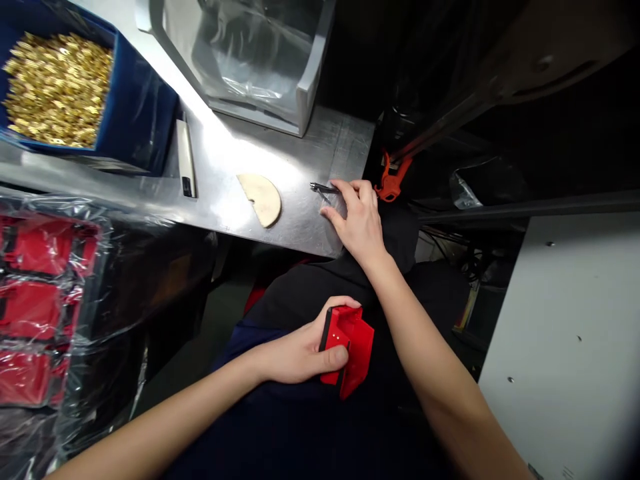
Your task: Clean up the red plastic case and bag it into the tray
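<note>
My left hand is closed around a small red plastic case with black edging, held above my lap. The case stands open, with its hollow inside showing and the thumb pressed on its near side. At the right end of the metal table, my right hand has its thumb and index finger apart. Between them lies a small dark, thin pen-like tool, partly covered by the fingers; its exact kind is unclear. To its left on the metal rests a cream half-disc with a small notch.
A blue bin of small brass parts stands at the upper left, beside a white-handled cutter. A grey bin lined with clear plastic sits at the back. Plastic-wrapped red cases are on the left; an orange-handled tool hangs at right.
</note>
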Motion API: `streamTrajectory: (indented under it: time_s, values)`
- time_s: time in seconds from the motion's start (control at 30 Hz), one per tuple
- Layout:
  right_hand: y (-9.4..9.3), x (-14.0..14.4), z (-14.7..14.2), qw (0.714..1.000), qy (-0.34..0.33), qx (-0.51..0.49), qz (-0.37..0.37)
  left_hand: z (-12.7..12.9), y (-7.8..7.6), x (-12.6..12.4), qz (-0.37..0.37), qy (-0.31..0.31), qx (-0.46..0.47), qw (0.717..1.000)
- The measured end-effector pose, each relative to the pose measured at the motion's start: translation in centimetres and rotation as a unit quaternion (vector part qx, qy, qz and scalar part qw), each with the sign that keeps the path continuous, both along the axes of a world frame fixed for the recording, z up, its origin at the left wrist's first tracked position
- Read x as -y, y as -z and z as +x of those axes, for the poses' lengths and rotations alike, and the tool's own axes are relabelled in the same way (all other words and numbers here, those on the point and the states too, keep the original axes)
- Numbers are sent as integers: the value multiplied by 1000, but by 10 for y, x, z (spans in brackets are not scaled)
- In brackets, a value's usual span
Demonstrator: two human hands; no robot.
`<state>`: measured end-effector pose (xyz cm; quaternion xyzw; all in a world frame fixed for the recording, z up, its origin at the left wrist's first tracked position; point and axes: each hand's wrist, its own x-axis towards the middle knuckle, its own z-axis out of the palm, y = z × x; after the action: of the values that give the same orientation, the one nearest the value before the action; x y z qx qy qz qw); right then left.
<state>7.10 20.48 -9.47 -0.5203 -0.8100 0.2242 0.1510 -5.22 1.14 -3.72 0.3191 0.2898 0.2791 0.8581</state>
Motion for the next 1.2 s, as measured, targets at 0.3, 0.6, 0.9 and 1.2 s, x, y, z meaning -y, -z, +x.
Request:
streamTrajectory:
  time_s: [0.3, 0.6, 0.9, 1.2]
  values:
    - [-82, 127, 71, 956, 84, -235, -157, -5, -38, -3, 108, -11, -303, 947]
    - [-87, 236, 109, 969, -31, -184, -165, 23, -35, -2, 132, -29, -367, 920]
    - [-95, 241, 129, 985, -86, -143, 35, 39, -50, 1, 244, -76, -273, 927]
    - [-98, 253, 131, 968, -56, -235, -60, 49, -39, -4, 112, -99, -236, 960]
